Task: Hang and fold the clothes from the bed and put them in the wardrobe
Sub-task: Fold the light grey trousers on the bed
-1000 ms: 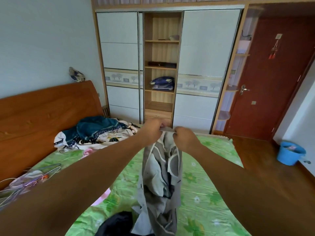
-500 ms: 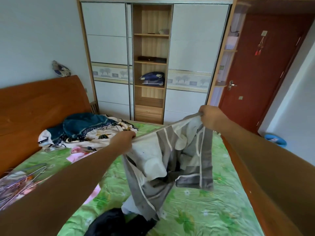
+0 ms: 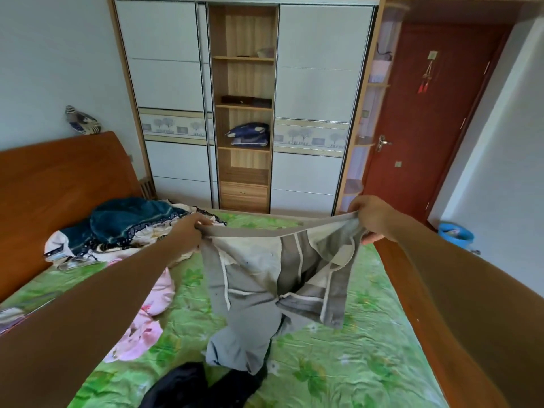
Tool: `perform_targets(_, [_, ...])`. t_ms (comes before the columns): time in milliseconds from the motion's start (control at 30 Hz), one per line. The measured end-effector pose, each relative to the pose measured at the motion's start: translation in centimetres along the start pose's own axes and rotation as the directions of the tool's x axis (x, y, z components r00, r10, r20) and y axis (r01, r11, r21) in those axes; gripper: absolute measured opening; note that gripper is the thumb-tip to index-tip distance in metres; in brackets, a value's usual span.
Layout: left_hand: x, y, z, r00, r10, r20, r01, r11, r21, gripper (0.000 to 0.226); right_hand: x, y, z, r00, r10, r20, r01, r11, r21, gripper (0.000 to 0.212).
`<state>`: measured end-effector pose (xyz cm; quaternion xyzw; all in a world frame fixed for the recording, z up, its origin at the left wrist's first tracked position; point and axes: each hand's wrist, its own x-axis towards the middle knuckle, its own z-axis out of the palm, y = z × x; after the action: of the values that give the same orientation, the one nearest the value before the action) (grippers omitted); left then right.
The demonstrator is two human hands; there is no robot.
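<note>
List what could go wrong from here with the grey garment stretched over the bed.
1. The grey garment hangs twisted and bunched between the left hand and the right hand; folding it as it is would likely trap creases.
2. Its lower end dangles by the black garment on the bed; lowering it there could tangle the two.
3. Each hand pinches only the top edge, so one side may slip free.

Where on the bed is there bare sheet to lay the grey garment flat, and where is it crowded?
Free: the green sheet between the grey garment and the side rail, and the strip beyond it toward the wardrobe. Crowded: the blanket pile by the headboard, pink garment, black garment nearest.
</note>
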<state>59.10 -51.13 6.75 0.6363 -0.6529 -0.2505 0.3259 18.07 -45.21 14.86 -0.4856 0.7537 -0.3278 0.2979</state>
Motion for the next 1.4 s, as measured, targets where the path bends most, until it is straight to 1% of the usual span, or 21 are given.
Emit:
perform_targets(67, [0.0, 1.4, -1.0, 0.999, -0.039, 0.001, 0.037, 0.937, -0.348, 0.05, 0.0, 0.4, -0.9, 0.998, -0.028, 0.054, 0.017, 0.982, 0.186, 0.034])
perform_targets(167, [-0.3, 4.4, -3.4, 1.0, 0.001, -0.023, -0.015, 0.803, -0.596, 0.047, -0.4, 0.0, -2.5, 0.993, -0.088, 0.081, 0.036, 0.867, 0.497, 0.037])
perform_targets(267, [0.3, 8.1, -6.9, 0.992, 0.107, -0.064, -0.124, 0.769, -0.627, 0.044, -0.8, -2.5, -3.8, 0.982, -0.189, 0.027, 0.124, 0.74, 0.661, 0.045])
perform_targets(367, [0.8, 11.9, -11.0, 0.945, 0.299, -0.132, -0.327, 0.85, -0.413, 0.034, -1.5, -6.0, -4.8, 0.939, -0.334, -0.079, 0.291, 0.65, 0.702, 0.05])
perform_targets(400, [0.8, 13.0, -12.4, 0.913, 0.381, -0.146, -0.407, 0.868, -0.283, 0.03, -1.7, -7.0, -5.0, 0.913, -0.386, -0.132, 0.367, 0.635, 0.68, 0.05])
perform_targets(467, [0.8, 14.8, -14.5, 0.835, 0.534, -0.132, -0.543, 0.839, -0.037, 0.032, -2.0, -8.6, -5.3, 0.822, -0.509, -0.255, 0.559, 0.637, 0.532, 0.05])
perform_targets(533, [0.7, 15.8, -16.3, 0.803, 0.585, -0.116, -0.578, 0.811, 0.087, 0.033, -2.2, -9.4, -5.8, 0.672, -0.668, -0.319, 0.739, 0.635, 0.225, 0.044])
perform_targets(567, [0.6, 16.2, -17.1, 0.791, 0.601, -0.113, -0.587, 0.798, 0.135, 0.031, -2.2, -9.6, -6.0, 0.593, -0.749, -0.295, 0.789, 0.613, 0.03, 0.039])
perform_targets(600, [0.7, 16.3, -17.6, 0.765, 0.633, -0.12, -0.596, 0.766, 0.242, 0.03, -2.2, -9.6, -6.3, 0.533, -0.812, -0.237, 0.791, 0.578, -0.201, 0.033])
perform_targets(667, [0.8, 16.4, -18.4, 0.697, 0.707, -0.119, -0.581, 0.654, 0.485, 0.023, -2.1, -9.6, -6.4, 0.481, -0.866, -0.138, 0.65, 0.457, -0.607, 0.03])
perform_targets(700, [0.7, 16.6, -18.6, 0.678, 0.726, -0.118, -0.563, 0.615, 0.552, 0.019, -2.1, -9.6, -6.4, 0.466, -0.877, -0.118, 0.555, 0.393, -0.733, 0.034])
perform_targets(767, [0.3, 17.0, -18.6, 0.666, 0.739, -0.101, -0.528, 0.563, 0.636, 0.016, -2.5, -10.3, -6.5, 0.442, -0.893, -0.082, 0.411, 0.283, -0.866, 0.042])
perform_targets(833, [0.1, 17.4, -18.3, 0.683, 0.729, -0.044, -0.486, 0.498, 0.718, 0.017, -3.0, -11.1, -7.3, 0.455, -0.89, -0.03, 0.374, 0.221, -0.9, 0.046])
perform_targets(900, [-0.1, 17.6, -18.1, 0.663, 0.749, 0.004, -0.471, 0.413, 0.779, 0.017, -3.3, -11.7, -8.4, 0.459, -0.889, -0.01, 0.354, 0.192, -0.915, 0.051])
perform_targets(1000, [0.0, 17.8, -18.4, 0.612, 0.79, 0.024, -0.449, 0.323, 0.833, 0.015, -3.5, -12.5, -9.4, 0.404, -0.914, 0.043, 0.22, 0.052, -0.974, 0.052])
perform_targets(1033, [0.0, 17.9, -18.5, 0.619, 0.785, 0.032, -0.48, 0.345, 0.807, 0.016, -3.5, -12.7, -9.5, 0.401, -0.915, 0.052, 0.187, 0.026, -0.982, 0.047])
perform_targets(1067, [-0.1, 18.2, -18.6, 0.645, 0.762, 0.058, -0.537, 0.398, 0.744, 0.018, -3.5, -12.8, -9.7, 0.422, -0.906, 0.042, 0.208, 0.052, -0.977, 0.04])
perform_targets(1167, [-0.5, 18.9, -18.7, 0.729, 0.663, 0.17, -0.628, 0.548, 0.553, 0.027, -3.7, -12.5, -10.1, 0.539, -0.84, 0.064, 0.473, 0.238, -0.848, 0.038])
perform_targets(1233, [-0.5, 19.3, -18.6, 0.746, 0.628, 0.219, -0.631, 0.564, 0.532, 0.033, -4.1, -12.0, -9.9, 0.544, -0.826, 0.146, 0.512, 0.19, -0.838, 0.042])
perform_targets(1300, [-0.6, 19.5, -18.2, 0.756, 0.598, 0.268, -0.631, 0.554, 0.543, 0.032, -4.2, -11.8, -9.2, 0.557, -0.803, 0.212, 0.471, 0.096, -0.877, 0.053])
perform_targets(1400, [-0.7, 19.6, -17.2, 0.782, 0.55, 0.292, -0.606, 0.562, 0.564, 0.021, -4.6, -12.4, -7.9, 0.606, -0.764, 0.22, 0.48, 0.131, -0.867, 0.051])
